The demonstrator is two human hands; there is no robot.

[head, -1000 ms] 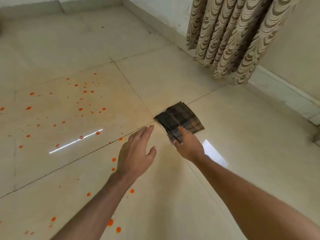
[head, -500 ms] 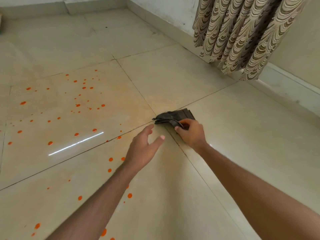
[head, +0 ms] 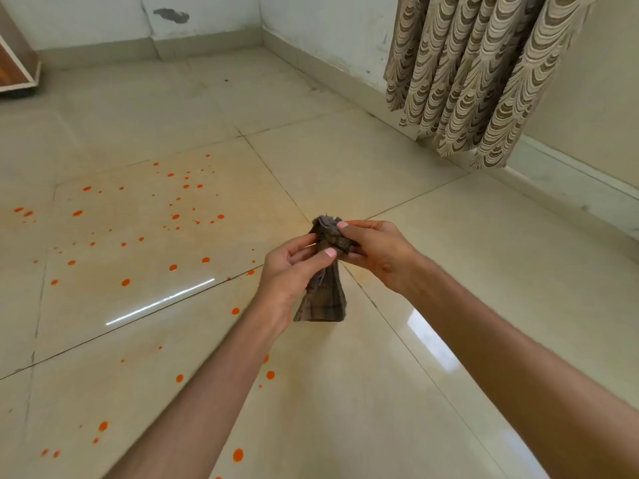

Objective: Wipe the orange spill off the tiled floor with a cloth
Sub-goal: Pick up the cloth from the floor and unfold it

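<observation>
A dark checked cloth (head: pixel 325 292) hangs above the tiled floor (head: pixel 397 392), pinched at its bunched top by the right hand (head: pixel 373 252) and gripped just below by the left hand (head: pixel 294 267). Orange spill (head: pixel 173 216) droplets dot the tiles to the left; a patterned curtain (head: pixel 484 74) hangs along the far-right wall.

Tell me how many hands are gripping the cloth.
2. The left hand pinches the cloth at its middle; the right hand grips its top end. Neither is hidden.
</observation>
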